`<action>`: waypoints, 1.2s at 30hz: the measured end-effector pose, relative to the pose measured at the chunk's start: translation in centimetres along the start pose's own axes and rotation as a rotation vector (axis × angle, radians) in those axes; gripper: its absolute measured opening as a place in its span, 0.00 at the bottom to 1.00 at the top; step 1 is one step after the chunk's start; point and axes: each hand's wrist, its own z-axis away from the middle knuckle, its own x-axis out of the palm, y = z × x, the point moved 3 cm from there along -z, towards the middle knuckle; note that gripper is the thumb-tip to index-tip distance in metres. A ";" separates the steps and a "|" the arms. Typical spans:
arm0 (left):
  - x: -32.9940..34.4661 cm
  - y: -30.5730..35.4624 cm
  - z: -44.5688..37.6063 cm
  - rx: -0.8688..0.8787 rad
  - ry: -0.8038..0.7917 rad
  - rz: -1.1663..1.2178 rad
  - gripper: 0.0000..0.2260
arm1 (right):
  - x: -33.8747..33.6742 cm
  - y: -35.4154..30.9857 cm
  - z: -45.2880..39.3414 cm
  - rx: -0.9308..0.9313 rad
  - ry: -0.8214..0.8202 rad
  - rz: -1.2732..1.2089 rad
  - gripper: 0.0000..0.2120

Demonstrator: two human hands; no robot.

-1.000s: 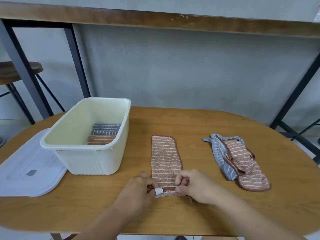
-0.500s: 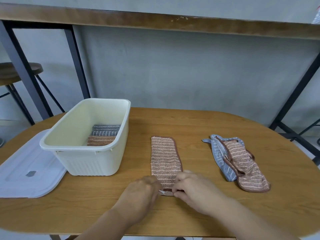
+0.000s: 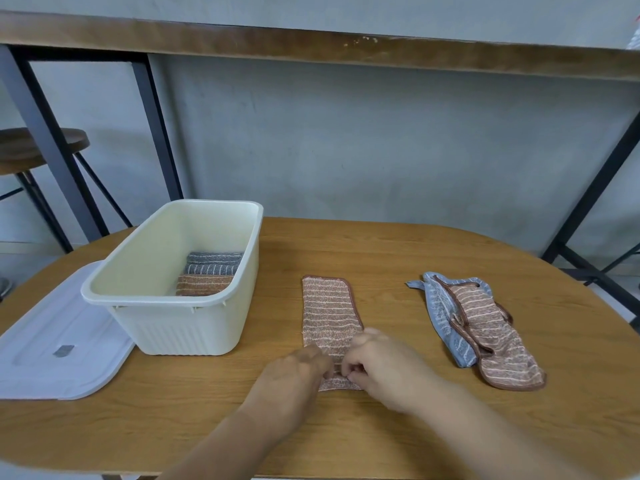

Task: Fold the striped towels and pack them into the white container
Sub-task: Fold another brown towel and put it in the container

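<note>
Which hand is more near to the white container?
Left. The left hand grips the near end of the brown striped towel, just right of the white container. The right hand grips the same end, farther right.

Both hands cover the near end of the flat brown striped towel (image 3: 329, 313), hiding their grip. The folded towels (image 3: 209, 277) sit partly behind the white plastic container's rim (image 3: 156, 299).
</note>
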 end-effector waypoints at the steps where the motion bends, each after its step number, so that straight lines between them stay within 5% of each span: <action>1: 0.0 0.1 0.2 0.026 -0.001 -0.035 0.11 | 0.2 -0.3 0.5 -0.047 0.014 0.040 0.07; 8: -0.3 0.0 0.6 0.079 0.004 -0.030 0.10 | 0.5 -0.1 1.9 -0.109 0.007 0.099 0.14; 16: -0.1 -0.5 -0.6 0.010 -0.024 0.032 0.12 | 0.6 1.0 0.4 0.055 -0.008 -0.063 0.12; 26: -0.2 -0.8 -0.4 0.008 0.010 -0.037 0.09 | 0.4 0.8 1.1 -0.061 0.028 0.083 0.16; 36: -0.3 -1.3 -1.1 0.018 -0.013 0.001 0.13 | 0.5 2.1 -0.7 0.143 -0.128 -0.202 0.05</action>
